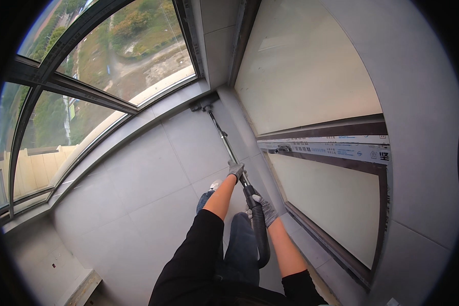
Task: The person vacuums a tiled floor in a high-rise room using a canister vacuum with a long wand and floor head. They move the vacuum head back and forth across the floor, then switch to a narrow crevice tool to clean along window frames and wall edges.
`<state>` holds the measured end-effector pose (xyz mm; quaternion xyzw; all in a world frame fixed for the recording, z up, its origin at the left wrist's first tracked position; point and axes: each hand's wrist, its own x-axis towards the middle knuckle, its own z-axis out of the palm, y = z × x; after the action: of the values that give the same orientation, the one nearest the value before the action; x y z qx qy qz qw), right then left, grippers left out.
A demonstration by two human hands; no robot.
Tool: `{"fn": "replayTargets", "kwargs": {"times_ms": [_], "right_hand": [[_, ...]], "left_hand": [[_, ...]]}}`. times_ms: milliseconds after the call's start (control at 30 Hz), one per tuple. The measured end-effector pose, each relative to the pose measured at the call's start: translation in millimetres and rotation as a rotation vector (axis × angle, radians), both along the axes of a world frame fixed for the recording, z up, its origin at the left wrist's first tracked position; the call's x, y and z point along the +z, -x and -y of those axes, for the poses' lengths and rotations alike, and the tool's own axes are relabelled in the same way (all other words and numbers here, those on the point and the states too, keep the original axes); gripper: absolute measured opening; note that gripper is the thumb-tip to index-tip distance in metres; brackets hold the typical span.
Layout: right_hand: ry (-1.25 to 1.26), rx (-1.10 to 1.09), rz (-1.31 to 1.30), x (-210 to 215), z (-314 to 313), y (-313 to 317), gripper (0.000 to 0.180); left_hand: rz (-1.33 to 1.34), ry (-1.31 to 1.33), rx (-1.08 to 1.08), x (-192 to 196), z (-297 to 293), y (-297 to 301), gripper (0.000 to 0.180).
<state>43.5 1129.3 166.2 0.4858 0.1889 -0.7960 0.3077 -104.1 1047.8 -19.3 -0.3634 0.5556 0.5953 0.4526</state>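
A vacuum cleaner wand [224, 136], a long metal tube, runs from my hands to the far corner of the floor. Its dark floor head [203, 104] lies on the tiles there, close to the wall under the window. My left hand [235, 170], in a grey glove, is closed around the tube partway down. Nearer to me, my right hand [263, 208], gloved too, grips the black handle at the top end. From that handle a ribbed black hose [260, 237] curves down beside my right leg. Parts of the fingers are hidden behind the wand.
Grey floor tiles [143, 168] spread to my left. Large dark-framed windows [132, 51] rise at the left and far side. On the right stands a framed frosted panel [311, 71] with a small handle [280, 149]. A ledge [81, 288] sits at the lower left.
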Motion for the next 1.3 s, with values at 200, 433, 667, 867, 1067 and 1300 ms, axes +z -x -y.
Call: {"fn": "replayTargets", "kwargs": {"times_ms": [200, 433, 667, 867, 1067, 1300], "right_hand": [[0.042, -0.142, -0.126, 15, -1, -36, 0.042], [0.042, -0.135, -0.074, 32, -15, -113, 0.043], [0.093, -0.245, -0.066, 43, -37, -206, 0.048], [0.037, -0.196, 0.068, 34, -57, -274, 0.051], [-0.025, -0.232, -0.001, 43, -74, -360, 0.049], [0.069, -0.273, -0.004, 36, -81, -469, 0.051]], "left_hand": [[0.144, -0.163, -0.067, -51, -3, -36, 0.060], [0.158, -0.029, -0.056, -28, -22, -126, 0.070], [-0.541, 0.158, -1.676, -9, -49, -196, 0.069], [-0.965, 0.259, -2.139, -32, -63, -257, 0.051], [-0.941, 0.229, -2.177, -48, -75, -338, 0.048], [-0.915, 0.208, -2.212, -64, -89, -441, 0.043]]}}
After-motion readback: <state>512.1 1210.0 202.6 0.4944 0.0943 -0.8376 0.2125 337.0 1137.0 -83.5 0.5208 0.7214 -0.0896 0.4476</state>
